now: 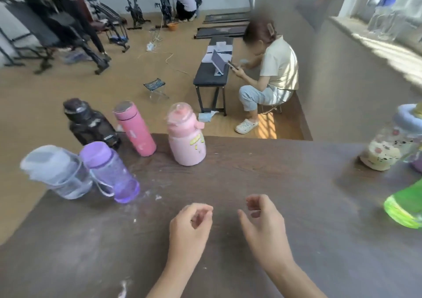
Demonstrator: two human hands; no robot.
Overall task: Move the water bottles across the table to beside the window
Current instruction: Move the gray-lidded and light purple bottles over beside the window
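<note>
Several bottles stand at the left end of the dark wooden table [251, 183]: a clear bottle [59, 174], a purple bottle [112, 172], a black bottle [89, 124], a slim pink flask [134, 128] and a squat pale pink bottle [186, 135]. At the right end, by the window side, are a flower-patterned bottle with a blue lid [388, 144] and a green bottle [406, 204], cut off by the frame edge. My left hand [191, 224] and my right hand [262, 222] hover over the table's middle, fingers loosely curled, holding nothing.
Beyond the far table edge a person [271, 69] squats on a stool by a black bench [212, 73]. A small folding stool [155, 87] stands on the floor. Exercise bikes [134, 5] line the back. The sunlit windowsill [388, 41] runs along the right.
</note>
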